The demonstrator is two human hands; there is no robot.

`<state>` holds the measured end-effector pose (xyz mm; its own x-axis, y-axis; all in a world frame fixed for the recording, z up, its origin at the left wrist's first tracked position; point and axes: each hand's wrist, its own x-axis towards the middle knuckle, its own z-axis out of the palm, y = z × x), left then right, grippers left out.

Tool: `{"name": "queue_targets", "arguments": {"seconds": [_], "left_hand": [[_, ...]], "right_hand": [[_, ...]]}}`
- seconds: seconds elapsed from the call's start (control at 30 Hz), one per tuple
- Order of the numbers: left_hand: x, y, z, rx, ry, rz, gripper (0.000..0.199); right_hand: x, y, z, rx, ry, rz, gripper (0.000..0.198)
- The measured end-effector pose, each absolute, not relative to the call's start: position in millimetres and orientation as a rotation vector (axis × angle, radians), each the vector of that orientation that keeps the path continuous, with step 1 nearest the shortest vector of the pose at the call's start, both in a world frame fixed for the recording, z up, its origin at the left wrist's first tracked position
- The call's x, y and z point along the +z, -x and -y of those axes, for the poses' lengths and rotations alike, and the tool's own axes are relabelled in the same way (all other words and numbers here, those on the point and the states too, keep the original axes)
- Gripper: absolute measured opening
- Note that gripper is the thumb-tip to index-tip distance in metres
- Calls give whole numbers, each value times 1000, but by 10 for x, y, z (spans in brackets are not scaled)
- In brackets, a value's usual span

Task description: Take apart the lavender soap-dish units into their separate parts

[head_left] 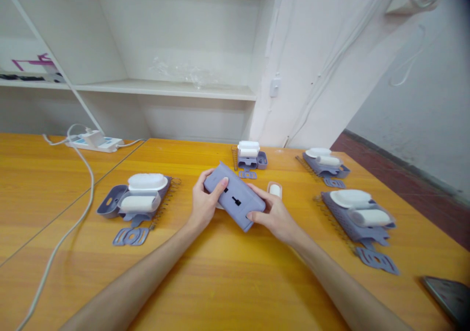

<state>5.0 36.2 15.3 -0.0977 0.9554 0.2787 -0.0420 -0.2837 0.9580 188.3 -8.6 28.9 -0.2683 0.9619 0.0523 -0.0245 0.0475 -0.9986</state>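
Above the middle of the wooden table [235, 282] I hold a grey-purple plastic case [237, 198], tilted down to the right, with black slots in its face. My left hand [207, 196] is closed on its left end, thumb on the face. Gripping the right end is my right hand [273, 211], its thumb near the lower corner. Just behind the right hand lies a small clear holder with a white roll [275, 190]. Something white shows partly under the case, mostly hidden by it.
Similar sets of grey-purple parts with white rolls lie at left [139, 201], at the back [249, 155], far right [325, 163] and near right [358, 213]. A white cable [90, 189] runs from a power strip [95, 141]. A dark flat device [450, 294] lies at the right edge.
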Motion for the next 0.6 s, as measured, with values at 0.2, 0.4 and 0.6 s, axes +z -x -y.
{"name": "queue_targets", "arguments": {"seconds": [0.2, 0.4, 0.6], "left_hand": [[123, -75, -382, 1531, -1181, -1087, 49], [156, -73, -404, 1620, -1090, -1101, 54], [172, -100, -387, 1654, -1234, -1093, 40]], "right_hand": [[292, -1835, 117, 1338, 1055, 1425, 69], [160, -1751, 107, 1488, 1006, 1323, 60], [160, -1751, 90, 1515, 1197, 1397, 43]]}}
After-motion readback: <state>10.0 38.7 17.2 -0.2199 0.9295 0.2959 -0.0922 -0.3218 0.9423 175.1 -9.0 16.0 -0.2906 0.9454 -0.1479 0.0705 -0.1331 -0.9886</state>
